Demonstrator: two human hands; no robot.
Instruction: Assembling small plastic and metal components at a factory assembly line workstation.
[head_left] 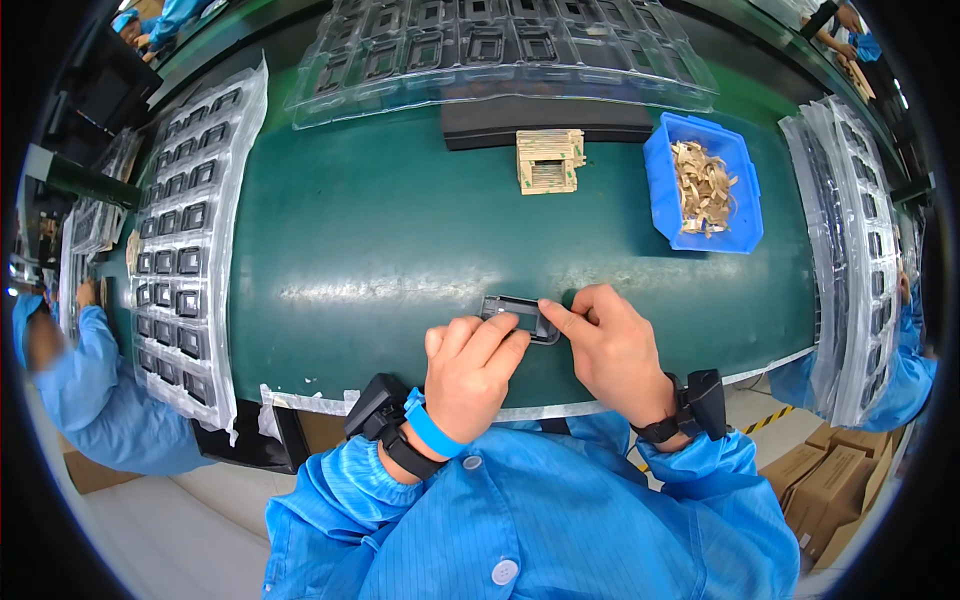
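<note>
A small black plastic frame with a rectangular opening lies at the near edge of the green table, below the middle of the view. My left hand grips its left side, with curled fingers over the near rim. My right hand is closed at the frame's right end, its index fingertip pressing on the far right corner. The fingers hide part of the frame. Farther off stands a stack of tan paper-backed pieces with a rectangular cutout.
A blue bin of peeled tan strips stands at the right. Clear trays of black frames lie at the back, left and right. A flat black block sits behind the stack. Other people work at both sides.
</note>
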